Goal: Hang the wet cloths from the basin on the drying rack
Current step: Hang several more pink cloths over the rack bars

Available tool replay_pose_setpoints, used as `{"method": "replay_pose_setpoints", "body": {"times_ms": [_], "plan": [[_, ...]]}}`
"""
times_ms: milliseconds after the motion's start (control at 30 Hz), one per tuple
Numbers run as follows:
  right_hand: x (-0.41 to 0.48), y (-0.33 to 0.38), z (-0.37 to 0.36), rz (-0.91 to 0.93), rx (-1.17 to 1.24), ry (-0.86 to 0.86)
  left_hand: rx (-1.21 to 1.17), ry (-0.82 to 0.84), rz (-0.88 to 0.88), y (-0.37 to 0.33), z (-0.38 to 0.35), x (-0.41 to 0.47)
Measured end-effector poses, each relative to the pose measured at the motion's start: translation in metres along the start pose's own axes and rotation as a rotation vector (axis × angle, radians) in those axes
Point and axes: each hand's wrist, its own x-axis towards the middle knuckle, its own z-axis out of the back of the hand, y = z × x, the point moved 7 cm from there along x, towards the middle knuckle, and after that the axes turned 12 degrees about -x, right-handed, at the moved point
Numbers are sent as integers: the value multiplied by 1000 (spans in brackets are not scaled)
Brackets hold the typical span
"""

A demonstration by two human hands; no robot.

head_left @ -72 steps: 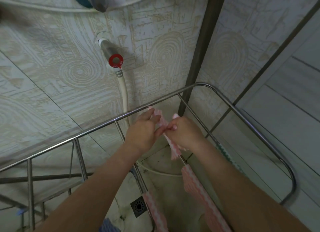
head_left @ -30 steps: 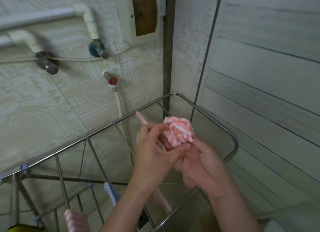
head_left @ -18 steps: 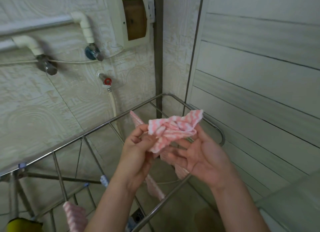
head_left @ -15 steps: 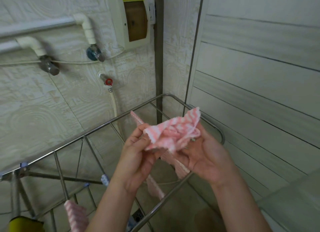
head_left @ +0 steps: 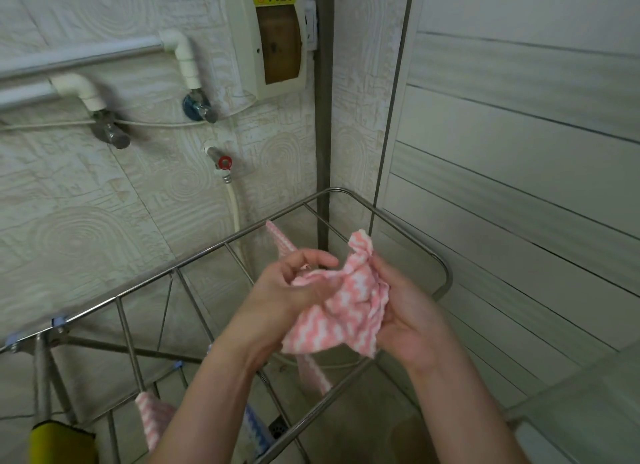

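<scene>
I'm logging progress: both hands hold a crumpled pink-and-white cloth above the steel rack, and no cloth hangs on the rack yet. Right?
No: cloths already hang on the rack. The head view shows one hung cloth on a bar behind the hands and a second hung cloth at lower left. Otherwise right: the left hand and right hand hold the crumpled cloth above it.

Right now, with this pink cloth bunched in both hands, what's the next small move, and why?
Probably draw the hands apart to open the cloth: it is crumpled between left hand and right hand above the rack, too bunched to drape.
</scene>
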Motion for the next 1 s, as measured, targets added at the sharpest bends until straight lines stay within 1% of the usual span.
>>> {"method": "replay_pose_setpoints", "body": {"times_ms": [33,100,167,233,333,400,467,533,600,633,700,767,800,833,867,900,933,967,1000], "plan": [[2,-1,2,2,-14,-21,103,-8,1,0,2,1],[3,-2,3,16,-22,-36,190,-35,-8,-2,8,3],[3,3,8,80,-58,-79,175,-115,-61,-11,10,3],[-1,11,13,157,-185,-127,92,-190,-76,-14,11,5],[-7,18,3,225,-411,-106,43,-198,-48,-12,7,8],[-8,23,7,270,-441,-185,60,-208,-36,-11,9,10],[-9,29,15,312,-455,-266,129,-273,-62,-13,18,11],[-9,35,21,345,-522,-307,250,-330,-103,-17,30,14],[-5,37,28,357,-569,-329,328,-338,-132,-21,34,15],[-3,36,30,347,-550,-328,354,-335,-140,-23,36,15],[2,35,29,306,-415,-282,363,-345,-143,-25,40,17],[5,36,27,300,-265,-224,281,-357,-143,-28,45,20],[7,36,25,311,-253,-197,188,-339,-141,-28,45,22],[9,38,22,331,-324,-180,81,-306,-133,-27,44,24],[8,39,20,353,-480,-183,-6,-270,-118,-26,42,25],[10,42,16,375,-679,-202,-35,-242,-109,-26,40,26],[11,45,13,397,-849,-231,-3,-226,-106,-25,39,26],[14,48,13,417,-947,-260,69,-224,-119,-27,40,27],[17,50,14,422,-969,-283,150,-227,-142,-30,40,27]]}}
